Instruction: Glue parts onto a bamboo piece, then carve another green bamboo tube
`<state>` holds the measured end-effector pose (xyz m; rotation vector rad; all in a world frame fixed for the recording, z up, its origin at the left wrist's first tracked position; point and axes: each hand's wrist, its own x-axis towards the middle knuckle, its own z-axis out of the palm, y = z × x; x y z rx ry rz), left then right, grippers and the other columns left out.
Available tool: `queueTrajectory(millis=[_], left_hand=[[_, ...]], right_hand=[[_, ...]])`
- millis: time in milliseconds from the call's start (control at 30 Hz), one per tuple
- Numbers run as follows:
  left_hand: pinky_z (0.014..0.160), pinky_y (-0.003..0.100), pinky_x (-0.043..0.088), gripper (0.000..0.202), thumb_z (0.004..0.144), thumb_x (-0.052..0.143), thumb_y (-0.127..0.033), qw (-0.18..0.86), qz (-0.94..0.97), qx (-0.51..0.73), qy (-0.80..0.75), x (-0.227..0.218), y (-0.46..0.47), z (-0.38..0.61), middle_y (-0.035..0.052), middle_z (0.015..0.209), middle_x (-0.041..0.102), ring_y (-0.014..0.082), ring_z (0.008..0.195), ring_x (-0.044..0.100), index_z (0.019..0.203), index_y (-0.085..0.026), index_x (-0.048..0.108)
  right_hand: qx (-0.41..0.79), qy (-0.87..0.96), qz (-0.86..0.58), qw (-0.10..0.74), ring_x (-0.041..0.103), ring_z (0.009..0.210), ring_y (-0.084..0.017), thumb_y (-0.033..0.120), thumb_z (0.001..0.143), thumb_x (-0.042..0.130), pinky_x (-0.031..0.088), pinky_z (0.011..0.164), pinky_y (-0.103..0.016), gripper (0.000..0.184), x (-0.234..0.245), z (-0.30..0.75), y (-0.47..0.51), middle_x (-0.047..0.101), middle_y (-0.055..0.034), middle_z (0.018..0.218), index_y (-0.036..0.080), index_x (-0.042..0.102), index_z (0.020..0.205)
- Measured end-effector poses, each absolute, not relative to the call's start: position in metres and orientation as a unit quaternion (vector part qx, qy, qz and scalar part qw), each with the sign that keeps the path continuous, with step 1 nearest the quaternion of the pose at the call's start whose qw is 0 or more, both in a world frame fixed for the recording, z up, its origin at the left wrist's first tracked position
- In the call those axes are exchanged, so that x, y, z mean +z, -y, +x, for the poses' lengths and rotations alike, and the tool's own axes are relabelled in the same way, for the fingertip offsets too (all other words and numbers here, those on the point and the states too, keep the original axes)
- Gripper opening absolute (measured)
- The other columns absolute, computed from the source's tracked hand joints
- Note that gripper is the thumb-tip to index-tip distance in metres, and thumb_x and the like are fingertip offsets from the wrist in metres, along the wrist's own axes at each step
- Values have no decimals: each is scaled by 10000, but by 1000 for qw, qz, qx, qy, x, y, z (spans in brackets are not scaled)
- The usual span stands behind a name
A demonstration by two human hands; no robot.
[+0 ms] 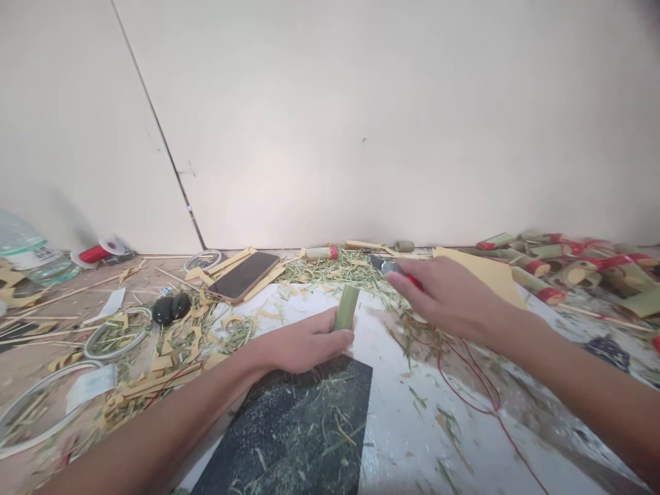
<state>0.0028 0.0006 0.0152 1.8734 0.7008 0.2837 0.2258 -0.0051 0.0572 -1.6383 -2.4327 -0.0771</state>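
Observation:
My left hand [314,340] is closed round a short piece of green bamboo [347,308], whose upper end sticks out above the fingers. Below that hand lies a dark board [304,433] dusted with shavings. To the right, my right hand [438,289] grips a utility knife [384,265] with a red and dark handle, its blade end pointing left. The knife and the bamboo are apart. Green and pale shavings [355,271] are heaped behind the two hands. A red cord [477,411] trails over the white sheet [412,447] under my right forearm.
Left of my hands are a phone [246,276], black round objects [171,309], tape rings [117,333] and a red spool [95,253]. Several bamboo pieces with red ends [577,268] are piled at the right, beside yellow paper [482,275]. A pale wall [361,124] stands behind.

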Motion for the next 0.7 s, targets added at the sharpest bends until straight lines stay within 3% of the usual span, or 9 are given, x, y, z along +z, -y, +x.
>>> queueTrajectory(millis=[167, 300, 400, 533, 700], left_hand=[[509, 248, 261, 165, 873, 384, -236, 545, 779, 117, -287, 12, -2, 3, -49, 609, 346, 90, 543, 293, 719, -196, 344], [487, 241, 243, 173, 861, 423, -258, 562, 775, 108, -269, 10, -6, 0, -55, 592, 343, 82, 524, 282, 713, -192, 362], [454, 252, 204, 229, 880, 390, -279, 628, 738, 84, -232, 9, -10, -3, -53, 548, 324, 76, 475, 273, 671, -197, 342], [434, 243, 129, 119, 832, 440, -262, 748, 627, 82, -203, 6, -15, -8, -66, 581, 250, 77, 473, 171, 777, -205, 351], [436, 240, 76, 212, 715, 489, -369, 836, 509, 94, -181, 3, -19, -11, -62, 574, 233, 75, 461, 126, 780, -201, 377]], right_hand=[[103, 870, -480, 46, 416, 508, -129, 431, 952, 311, 210, 500, -270, 389, 45, 202, 30, 521, -8, 580, 199, 460, 677], [99, 873, -476, 36, 413, 517, -126, 441, 949, 318, 207, 505, -272, 404, 40, 195, 33, 506, -12, 571, 190, 451, 662], [73, 867, -489, 62, 402, 521, -130, 443, 948, 320, 211, 512, -276, 385, 42, 206, 16, 483, -2, 567, 196, 433, 676], [84, 820, -547, 144, 382, 531, -132, 457, 960, 283, 258, 526, -278, 413, 45, 225, -3, 403, 21, 565, 208, 328, 632], [270, 789, -508, 215, 377, 539, -118, 515, 957, 283, 304, 518, -263, 415, 32, 221, 5, 380, 45, 602, 218, 321, 670]])
